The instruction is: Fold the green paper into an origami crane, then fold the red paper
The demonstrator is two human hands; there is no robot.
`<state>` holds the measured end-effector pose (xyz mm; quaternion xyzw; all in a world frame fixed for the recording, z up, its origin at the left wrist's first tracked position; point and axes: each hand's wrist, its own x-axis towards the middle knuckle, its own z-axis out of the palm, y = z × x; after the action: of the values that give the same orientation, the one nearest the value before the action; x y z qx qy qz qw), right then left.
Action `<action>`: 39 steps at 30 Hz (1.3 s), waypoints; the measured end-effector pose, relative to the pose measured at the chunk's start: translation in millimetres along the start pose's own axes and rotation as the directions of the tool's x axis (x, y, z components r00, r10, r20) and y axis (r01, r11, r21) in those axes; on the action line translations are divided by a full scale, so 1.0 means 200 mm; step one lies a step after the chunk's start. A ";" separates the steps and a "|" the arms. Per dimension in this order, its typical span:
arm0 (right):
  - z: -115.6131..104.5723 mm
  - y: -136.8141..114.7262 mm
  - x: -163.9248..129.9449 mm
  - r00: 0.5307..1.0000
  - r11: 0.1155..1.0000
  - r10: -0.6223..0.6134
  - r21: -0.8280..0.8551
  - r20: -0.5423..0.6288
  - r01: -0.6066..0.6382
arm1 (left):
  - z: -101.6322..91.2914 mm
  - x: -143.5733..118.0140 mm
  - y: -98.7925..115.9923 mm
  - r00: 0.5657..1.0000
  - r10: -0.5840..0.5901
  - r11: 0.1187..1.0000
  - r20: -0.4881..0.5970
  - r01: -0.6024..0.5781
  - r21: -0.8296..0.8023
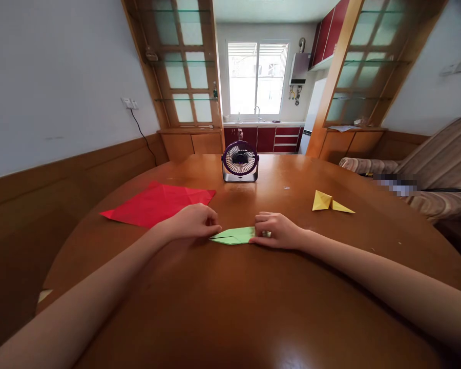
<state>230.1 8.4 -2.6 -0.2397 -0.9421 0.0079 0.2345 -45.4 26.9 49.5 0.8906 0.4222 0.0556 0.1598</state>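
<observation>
At frame centre, our left hand (194,221) pinches the tip and our right hand (277,230) presses down the green folded paper (234,235): light, limp, easily creased, best held by its edges.

So the surface (253,307) is a big round glossy brown wooden one, filling up most of the lower frame. A flat creased red paper sheet (157,203) is lying left of centre, a small dark desk fan (240,161) is standing at the far edge near the middle, a folded yellow paper piece (330,202) is sitting to the right, and a folded green paper (233,235) is lying dead centre.
</observation>
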 end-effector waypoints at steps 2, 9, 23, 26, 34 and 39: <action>0.01 0.00 -0.01 1.000 0.999 0.020 0.027 -0.022 -0.020 | 0.02 0.02 0.00 1.000 -0.009 1.000 0.008 0.009 -0.019; 0.02 0.00 -0.02 0.999 0.999 0.027 0.037 -0.022 -0.026 | 0.05 0.05 -0.03 0.984 -0.073 0.980 0.164 0.101 -0.171; -0.03 -0.04 0.03 0.933 0.929 0.337 0.114 0.125 -0.351 | 0.06 0.04 0.01 0.982 -0.121 0.966 0.147 0.150 -0.208; -0.04 -0.03 0.03 0.913 0.897 0.397 0.168 0.097 -0.408 | 0.08 0.05 0.00 0.981 -0.137 0.903 0.137 0.181 -0.390; -0.07 -0.04 0.06 0.818 0.645 0.567 0.566 0.095 -0.513 | 0.13 0.11 -0.02 0.988 -0.122 0.638 -0.098 0.002 -0.770; -0.05 -0.04 0.07 0.730 0.409 0.662 0.736 0.169 -0.540 | 0.17 0.14 -0.02 0.954 -0.175 0.660 -0.241 -0.068 -0.748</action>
<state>221.4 6.9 13.6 -0.4440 -0.6806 0.4572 0.3612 -22.7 42.3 15.5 0.7141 0.4071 0.3504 0.4489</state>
